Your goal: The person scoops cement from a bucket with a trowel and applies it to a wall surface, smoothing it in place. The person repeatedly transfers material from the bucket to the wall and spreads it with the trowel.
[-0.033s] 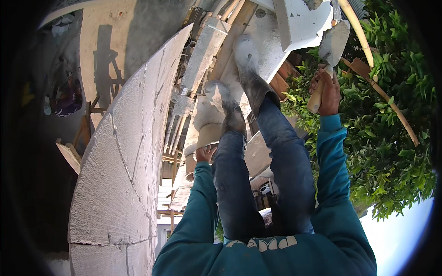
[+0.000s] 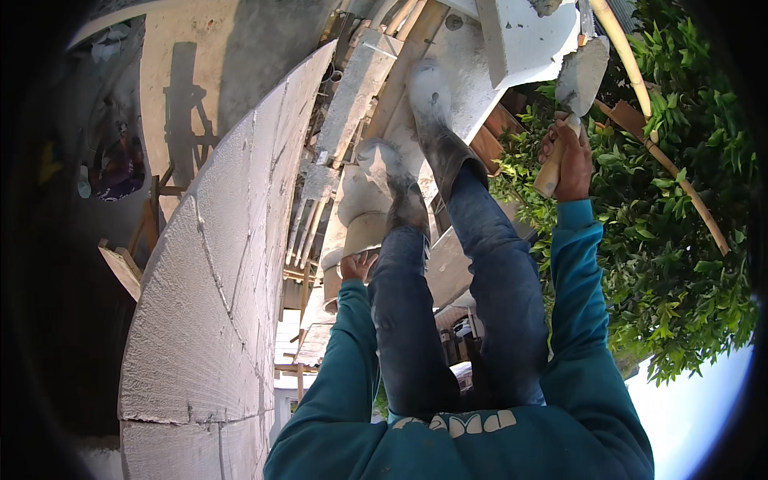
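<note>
My right hand (image 2: 572,164) is closed round the wooden handle of a trowel (image 2: 582,76). The trowel's blade is coated in grey mortar and stands beside the right end of a white block (image 2: 532,40). Lower and to the left, my left hand (image 2: 358,266) has its fingers curled at the edge of a mortar-smeared, tan-grey bucket (image 2: 366,230). My left leg partly covers that bucket, and its inside shows only in part.
A pale block wall (image 2: 216,264) curves along my left. Dusty boots (image 2: 432,96) stand on planks beside bamboo poles (image 2: 314,232) and a narrow board (image 2: 356,96). Leafy branches (image 2: 680,200) crowd the right, with a bamboo pole (image 2: 624,56) in front. A dark drop lies beyond the wall.
</note>
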